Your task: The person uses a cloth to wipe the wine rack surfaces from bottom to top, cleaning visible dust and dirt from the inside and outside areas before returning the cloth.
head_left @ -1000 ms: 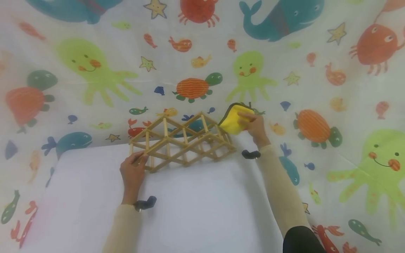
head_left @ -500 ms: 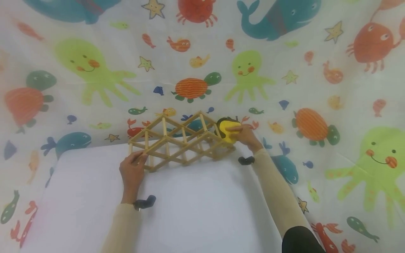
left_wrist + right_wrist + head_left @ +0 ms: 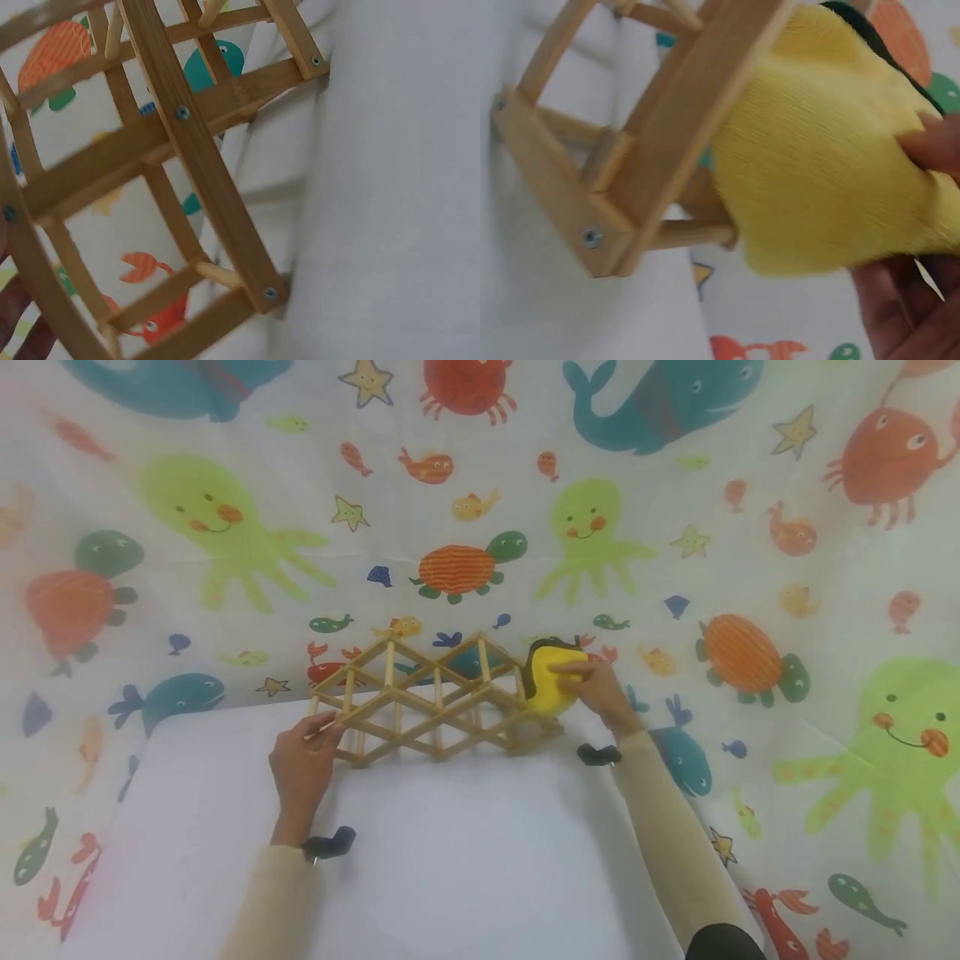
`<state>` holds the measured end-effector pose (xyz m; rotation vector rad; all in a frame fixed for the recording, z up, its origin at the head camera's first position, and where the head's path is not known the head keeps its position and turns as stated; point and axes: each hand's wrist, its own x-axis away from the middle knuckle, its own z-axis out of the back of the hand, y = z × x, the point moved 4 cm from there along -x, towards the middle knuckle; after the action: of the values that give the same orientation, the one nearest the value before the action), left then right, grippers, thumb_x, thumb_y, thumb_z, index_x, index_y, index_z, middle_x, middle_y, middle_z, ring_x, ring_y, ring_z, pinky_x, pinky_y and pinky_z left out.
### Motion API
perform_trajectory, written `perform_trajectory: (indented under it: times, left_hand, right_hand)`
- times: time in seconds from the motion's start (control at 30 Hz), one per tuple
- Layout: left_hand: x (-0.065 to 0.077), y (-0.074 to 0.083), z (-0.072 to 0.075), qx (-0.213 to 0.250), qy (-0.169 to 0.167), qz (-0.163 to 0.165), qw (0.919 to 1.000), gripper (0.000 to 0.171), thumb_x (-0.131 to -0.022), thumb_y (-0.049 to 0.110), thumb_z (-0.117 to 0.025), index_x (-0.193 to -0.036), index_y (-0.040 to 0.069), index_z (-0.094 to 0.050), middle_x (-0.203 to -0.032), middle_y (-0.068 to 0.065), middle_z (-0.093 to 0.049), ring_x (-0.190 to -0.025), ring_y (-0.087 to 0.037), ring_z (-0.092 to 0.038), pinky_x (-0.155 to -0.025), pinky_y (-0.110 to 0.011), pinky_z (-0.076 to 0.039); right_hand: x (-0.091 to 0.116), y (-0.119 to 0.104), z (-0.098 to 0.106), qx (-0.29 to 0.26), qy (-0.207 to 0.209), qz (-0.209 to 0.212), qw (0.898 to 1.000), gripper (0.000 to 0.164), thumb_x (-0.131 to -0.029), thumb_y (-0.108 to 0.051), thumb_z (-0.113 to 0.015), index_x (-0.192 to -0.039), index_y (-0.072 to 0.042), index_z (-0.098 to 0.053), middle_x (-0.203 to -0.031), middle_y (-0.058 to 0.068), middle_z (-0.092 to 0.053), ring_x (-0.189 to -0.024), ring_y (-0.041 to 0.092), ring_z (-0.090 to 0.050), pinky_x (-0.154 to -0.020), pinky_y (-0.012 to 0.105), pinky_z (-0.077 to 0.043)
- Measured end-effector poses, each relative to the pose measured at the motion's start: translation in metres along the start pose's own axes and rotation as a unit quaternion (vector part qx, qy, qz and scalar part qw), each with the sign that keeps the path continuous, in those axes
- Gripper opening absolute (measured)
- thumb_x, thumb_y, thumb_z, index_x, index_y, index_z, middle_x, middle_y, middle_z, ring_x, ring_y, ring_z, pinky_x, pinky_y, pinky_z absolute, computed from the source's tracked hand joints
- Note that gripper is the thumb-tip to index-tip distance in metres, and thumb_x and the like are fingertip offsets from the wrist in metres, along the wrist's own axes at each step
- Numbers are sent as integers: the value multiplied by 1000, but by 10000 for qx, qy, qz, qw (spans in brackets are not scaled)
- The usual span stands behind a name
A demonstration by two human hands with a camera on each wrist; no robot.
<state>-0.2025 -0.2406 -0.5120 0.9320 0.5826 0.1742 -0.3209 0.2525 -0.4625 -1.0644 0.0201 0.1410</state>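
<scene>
Currently left hand [image 3: 302, 766] pinches the wooden rack [image 3: 431, 702] at its 9 o'clock end on the white table [image 3: 465, 852]; right hand [image 3: 592, 689], fingers clamped on yellow cloth [image 3: 553, 681], presses at 3 o'clock; best kept steady, rubbing along each slat.

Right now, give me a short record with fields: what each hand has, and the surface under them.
left hand: left hand grips the near left end of the wooden lattice rack
right hand: right hand presses a yellow cloth against the rack's right end
surface: white tabletop
backdrop: sea-animal print sheet
</scene>
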Motion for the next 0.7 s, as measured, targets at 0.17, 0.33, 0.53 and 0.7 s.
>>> perform_trajectory:
  times: [0.17, 0.33, 0.53, 0.7]
  left_hand:
    - [4, 44, 6, 11, 676, -934, 9933, 33, -89, 16, -88, -118, 5, -79, -113, -22, -79, -96, -44, -59, -84, -48, -36]
    - [1, 90, -11, 136, 1096, -1205, 9866, 31, -89, 25, -88, -114, 8, -81, -103, -17, -81, -89, -39, -61, -84, -47, -38]
    - [10, 104, -34, 272, 1801, -73, 9832, 31, -88, 37, -89, -111, 17, -84, -95, -9, -83, -75, -30, -68, -70, -34, -39]
    - [19, 103, -40, 483, 1833, 545, 9804, 31, -88, 41, -88, -112, 21, -84, -97, -3, -84, -68, -26, -67, -67, -31, -36]
  right_hand:
    - [2, -32, 25, -1212, 648, 357, 9899, 32, -96, -3, -71, -126, -11, -78, -130, 1, -77, -111, 20, -70, -97, 21, -54]
    - [-22, -67, 6, -1674, -194, 490, 9845, 31, -100, -6, -64, -126, -16, -78, -134, 1, -71, -82, 12, -66, -70, 20, -55]
    - [-63, -89, -46, -1749, -1490, 270, 9729, 37, -104, -7, -60, -139, -12, -71, -157, 9, -56, -91, 12, -69, -77, 22, -59]
    - [-80, -91, -68, -1721, -1840, 142, 9676, 37, -107, -6, -54, -140, -12, -69, -149, 16, -59, -72, 15, -70, -67, 23, -59]
